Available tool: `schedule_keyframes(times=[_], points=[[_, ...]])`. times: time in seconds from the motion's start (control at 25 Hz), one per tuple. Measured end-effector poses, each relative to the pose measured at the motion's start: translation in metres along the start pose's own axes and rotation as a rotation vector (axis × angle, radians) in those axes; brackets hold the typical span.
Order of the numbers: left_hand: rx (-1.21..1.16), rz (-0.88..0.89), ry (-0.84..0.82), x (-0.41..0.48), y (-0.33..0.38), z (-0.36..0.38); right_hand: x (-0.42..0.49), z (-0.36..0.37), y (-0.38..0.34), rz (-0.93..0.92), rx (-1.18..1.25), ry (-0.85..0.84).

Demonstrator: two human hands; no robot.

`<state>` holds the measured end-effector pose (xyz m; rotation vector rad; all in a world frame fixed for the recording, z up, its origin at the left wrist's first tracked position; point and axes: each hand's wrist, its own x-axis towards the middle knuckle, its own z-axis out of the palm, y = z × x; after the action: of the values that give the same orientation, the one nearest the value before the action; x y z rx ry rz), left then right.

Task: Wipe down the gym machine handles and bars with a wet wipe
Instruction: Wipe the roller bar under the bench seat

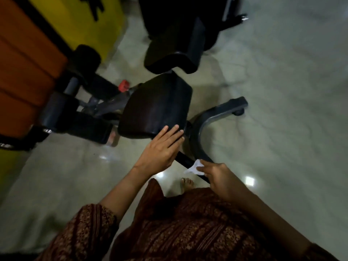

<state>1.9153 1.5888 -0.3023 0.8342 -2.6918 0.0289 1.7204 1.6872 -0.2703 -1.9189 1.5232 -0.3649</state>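
Where the head view looks down past a brown patterned garment (178, 232), a black bar (185, 160) slants from the middle of the frame toward the lower right, coming out from under a dark seat pad (156, 110). The left hand (162, 147) lies on the upper end of this bar, just at the seat pad's lower edge. Its fingers are straight and spread, holding nothing that can be seen. The right hand (220, 178) is lower right of it, with its fingers curled around a white wet wipe (194, 167). The crumpled wipe is pressed against the bar, between the two hands.

A curved grey base leg (207, 125) arcs from beside the bar up to the right and ends at a foot on the pale glossy floor (282, 81). A second pad (169, 59) sits above the seat pad in the upper middle. Black foam rollers (88, 127) stand at the left, with a red knob (124, 85) between them and the seat pad. Orange and yellow panels (28, 53) fill the upper left corner. A bare foot (187, 183) shows on the floor just below the wipe.
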Motion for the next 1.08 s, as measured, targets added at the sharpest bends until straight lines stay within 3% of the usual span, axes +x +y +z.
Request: schedule_keyframes(times=[0.12, 0.2, 0.28, 0.44, 0.6, 0.68, 0.92, 1.08], points=[[0.032, 0.222, -0.073, 0.022, -0.029, 0.004, 0.002, 0.029, -0.004, 0.108, -0.165, 0.124], [0.049, 0.324, -0.128, 0.031, -0.043, 0.006, 0.011, 0.051, -0.012, 0.285, -0.257, 0.038], [0.055, 0.392, -0.165, 0.032, -0.052, 0.006, 0.028, 0.075, -0.027, 0.419, -0.182, 0.075], [0.014, 0.469, -0.12, 0.032, -0.063, 0.012, 0.041, 0.092, -0.044, 0.501, -0.303, 0.121], [0.01, 0.485, -0.09, 0.033, -0.062, 0.014, -0.015, 0.09, -0.053, 0.672, -0.439, 0.521], [-0.007, 0.48, -0.107, 0.032, -0.061, 0.013, -0.012, 0.088, -0.061, 0.789, -0.459, 0.635], [-0.036, 0.479, -0.112, 0.034, -0.062, 0.014, 0.055, 0.107, -0.054, 0.632, -0.508, 0.404], [-0.114, 0.447, -0.061, 0.027, -0.066, 0.013, -0.011, 0.09, -0.047, 0.715, -0.455, 0.58]])
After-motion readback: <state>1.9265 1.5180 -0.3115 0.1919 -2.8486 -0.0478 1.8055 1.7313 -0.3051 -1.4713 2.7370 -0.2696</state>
